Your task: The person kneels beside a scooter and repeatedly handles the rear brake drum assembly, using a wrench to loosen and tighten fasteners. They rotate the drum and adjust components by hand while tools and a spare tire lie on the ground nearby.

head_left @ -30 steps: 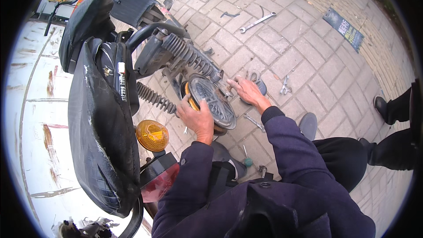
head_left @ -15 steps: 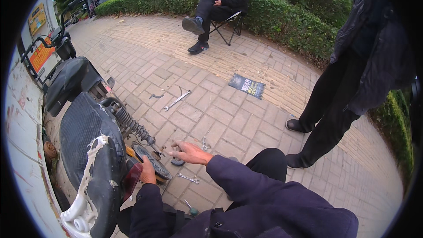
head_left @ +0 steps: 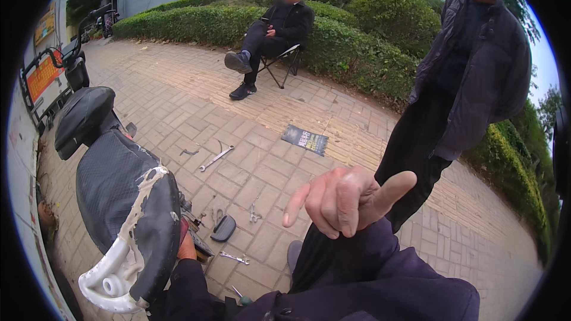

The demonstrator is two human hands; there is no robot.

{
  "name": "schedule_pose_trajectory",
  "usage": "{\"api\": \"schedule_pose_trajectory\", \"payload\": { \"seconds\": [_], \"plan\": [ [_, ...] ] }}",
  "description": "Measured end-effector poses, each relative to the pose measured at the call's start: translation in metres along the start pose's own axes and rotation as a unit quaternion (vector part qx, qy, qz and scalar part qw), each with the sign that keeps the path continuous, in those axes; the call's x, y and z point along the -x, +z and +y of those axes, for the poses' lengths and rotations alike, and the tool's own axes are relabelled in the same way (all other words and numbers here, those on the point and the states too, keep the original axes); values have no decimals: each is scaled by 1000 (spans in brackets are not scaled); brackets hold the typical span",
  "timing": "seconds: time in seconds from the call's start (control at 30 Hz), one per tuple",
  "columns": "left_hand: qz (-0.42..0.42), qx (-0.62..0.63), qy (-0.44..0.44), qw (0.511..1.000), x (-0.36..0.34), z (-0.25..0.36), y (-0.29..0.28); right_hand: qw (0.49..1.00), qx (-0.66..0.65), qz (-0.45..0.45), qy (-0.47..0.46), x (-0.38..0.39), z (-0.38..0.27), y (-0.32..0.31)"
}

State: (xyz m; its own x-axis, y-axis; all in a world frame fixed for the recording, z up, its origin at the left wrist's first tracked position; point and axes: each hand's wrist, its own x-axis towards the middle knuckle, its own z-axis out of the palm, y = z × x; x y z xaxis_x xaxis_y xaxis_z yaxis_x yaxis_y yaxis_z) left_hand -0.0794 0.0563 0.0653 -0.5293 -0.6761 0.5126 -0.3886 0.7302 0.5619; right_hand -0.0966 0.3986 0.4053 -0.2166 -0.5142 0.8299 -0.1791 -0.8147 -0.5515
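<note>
My right hand (head_left: 342,199) is raised in the middle, holding nothing. One finger stretches to the left and the thumb to the right, while the fingers between are bent. My left hand (head_left: 187,247) is low beside the rear of a scooter, close to its red tail light (head_left: 184,229); its fingers are hidden behind the rear end, so its grip does not show. The scooter's black seat (head_left: 116,184) has a torn cover with pale material exposed along the tear. Near the left hand, a small open-end wrench (head_left: 234,257) and a dark oval object (head_left: 223,228) lie on the paving.
A larger wrench (head_left: 216,157), a small metal tool (head_left: 254,213) and a screwdriver (head_left: 242,296) lie on the paving. Beyond is a dark printed sheet (head_left: 304,139). One person (head_left: 285,27) sits on a folding stool; another (head_left: 470,71) stands at right. A hedge (head_left: 190,27) runs behind.
My right hand has lifted from beside the scooter's wheel and moved up and right, its fingers now bent. The left hand stays by the tail light, now more hidden. The view has shifted.
</note>
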Motion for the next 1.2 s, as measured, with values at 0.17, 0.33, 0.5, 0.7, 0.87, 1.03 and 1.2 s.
{"api": "schedule_pose_trajectory", "payload": {
  "seconds": [0.17,0.33,0.5,0.7,0.87,1.03,1.2],
  "plan": [
    [-76,-37,-67,994,-1,2,0,844,241,65,475,71,110,-74],
    [14,-60,-40,997,-4,10,4,665,520,-289,452,158,171,-76],
    [-26,-49,-64,996,-4,18,-5,746,442,-277,415,191,180,-72],
    [-45,-63,-74,994,-4,29,-13,662,557,-298,404,194,176,-75],
    [-58,-40,-98,993,-6,33,-14,693,563,-263,365,205,177,-78],
    [-77,-23,-114,990,-6,32,-13,661,559,-297,403,205,184,-79],
    [13,-8,-74,997,-1,21,-1,637,554,-323,427,204,191,-76]
  ]
}}
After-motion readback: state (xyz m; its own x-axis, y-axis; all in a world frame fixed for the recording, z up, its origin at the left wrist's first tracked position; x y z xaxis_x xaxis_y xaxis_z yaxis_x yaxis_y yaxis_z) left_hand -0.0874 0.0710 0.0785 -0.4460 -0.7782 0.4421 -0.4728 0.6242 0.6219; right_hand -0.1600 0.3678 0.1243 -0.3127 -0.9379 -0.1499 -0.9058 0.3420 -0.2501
